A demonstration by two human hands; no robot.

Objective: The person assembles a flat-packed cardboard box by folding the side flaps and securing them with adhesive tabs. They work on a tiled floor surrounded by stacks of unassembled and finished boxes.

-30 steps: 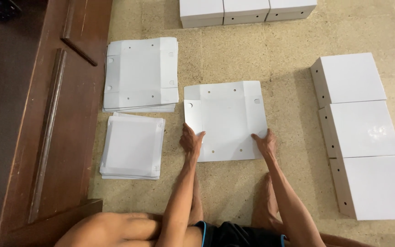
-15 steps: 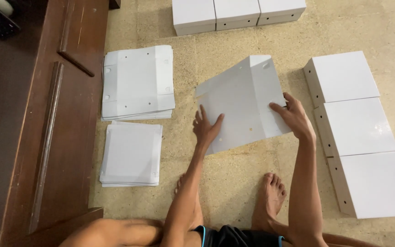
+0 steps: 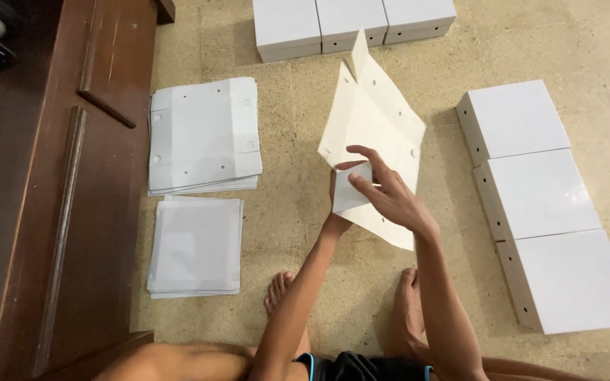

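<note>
A flat white box blank (image 3: 375, 127) is gripped by the left hand (image 3: 337, 208) and right hand (image 3: 390, 197), half-folded; six finished boxes (image 3: 552, 233) are lined up, stacked flat blanks (image 3: 202, 134) left unfolded

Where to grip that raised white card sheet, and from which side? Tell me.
Grip the white card sheet at its lower edge, near the folded flap, coming from below on the person's side. It stands tilted with its top corner in the air, so only the bottom lies within easy reach; the right hand is already there.
</note>
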